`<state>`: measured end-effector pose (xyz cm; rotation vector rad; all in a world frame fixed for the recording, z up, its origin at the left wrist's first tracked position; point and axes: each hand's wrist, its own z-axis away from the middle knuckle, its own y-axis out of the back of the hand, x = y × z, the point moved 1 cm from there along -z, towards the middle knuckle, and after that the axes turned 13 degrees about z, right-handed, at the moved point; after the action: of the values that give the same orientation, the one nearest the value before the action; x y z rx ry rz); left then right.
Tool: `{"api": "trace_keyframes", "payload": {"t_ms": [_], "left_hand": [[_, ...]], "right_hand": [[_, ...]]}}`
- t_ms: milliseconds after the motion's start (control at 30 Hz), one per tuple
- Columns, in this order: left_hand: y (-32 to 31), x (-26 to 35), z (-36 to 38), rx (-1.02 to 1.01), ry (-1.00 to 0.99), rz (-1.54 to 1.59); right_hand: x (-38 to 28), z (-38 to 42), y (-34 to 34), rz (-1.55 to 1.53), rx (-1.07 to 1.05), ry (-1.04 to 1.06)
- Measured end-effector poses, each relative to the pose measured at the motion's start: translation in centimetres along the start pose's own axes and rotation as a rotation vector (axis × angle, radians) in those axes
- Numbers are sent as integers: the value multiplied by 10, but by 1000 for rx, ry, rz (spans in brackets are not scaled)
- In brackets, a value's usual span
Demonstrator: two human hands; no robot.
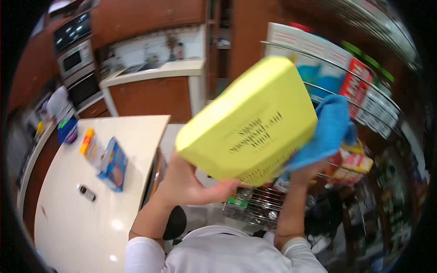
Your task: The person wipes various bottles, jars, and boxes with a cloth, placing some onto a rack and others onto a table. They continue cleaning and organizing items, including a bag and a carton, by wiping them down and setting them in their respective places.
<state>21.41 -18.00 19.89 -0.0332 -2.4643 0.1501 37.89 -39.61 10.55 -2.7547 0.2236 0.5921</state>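
Note:
A large yellow box (255, 118) with rounded edges and dark printed lettering is raised in front of me, tilted. My left hand (193, 182) grips its lower left corner, thumb along the bottom edge. At the box's right side, my right hand (307, 173) is closed on a bunched blue cloth (325, 132). The cloth presses against the lower right edge of the box and hides part of it. Most of the right fingers are covered by the cloth.
To the right, wire pull-out shelves (255, 204) hold cartons, including a red box (357, 82). On the pale island counter (109, 218) at left stand a blue box (114, 164), a yellow-topped package (90, 145) and a small dark bottle (86, 192). A person (59, 103) is at far left.

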Motion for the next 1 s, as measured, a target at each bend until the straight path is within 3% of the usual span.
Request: {"api": "trace_keyframes", "payload": {"t_ms": [100, 267, 300, 367, 400, 467, 633, 700, 733, 800, 833, 1000], "left_hand": [[39, 3, 25, -190, 136, 59], [76, 26, 41, 268, 144, 460], [86, 26, 48, 311, 133, 438], [107, 32, 66, 89, -86, -235], [114, 40, 72, 149, -7, -256], [125, 46, 81, 282, 54, 110], [141, 51, 106, 202, 12, 71], [148, 62, 115, -10, 167, 13], [156, 70, 123, 23, 156, -19], [174, 78, 140, 151, 410, 95], [184, 81, 147, 131, 237, -1], [218, 123, 192, 343, 153, -305]], "right_hand": [[-12, -4, -17, -192, 10, -224], [-35, 32, -79, -369, -353, -591], [-37, 41, -90, -370, -404, -637], [-43, 55, -108, -381, -520, -710], [-47, 67, -113, -388, -580, -757], [-56, 88, -123, -397, -697, -835], [-75, 151, -144, -522, -1106, -1057], [-85, 171, -151, -569, -1257, -1119], [-89, 179, -158, -592, -1327, -1138], [-97, 188, -172, -627, -1455, -1155], [-100, 188, -180, -644, -1515, -1150], [-98, 175, -211, -772, -1668, -1110]]}}
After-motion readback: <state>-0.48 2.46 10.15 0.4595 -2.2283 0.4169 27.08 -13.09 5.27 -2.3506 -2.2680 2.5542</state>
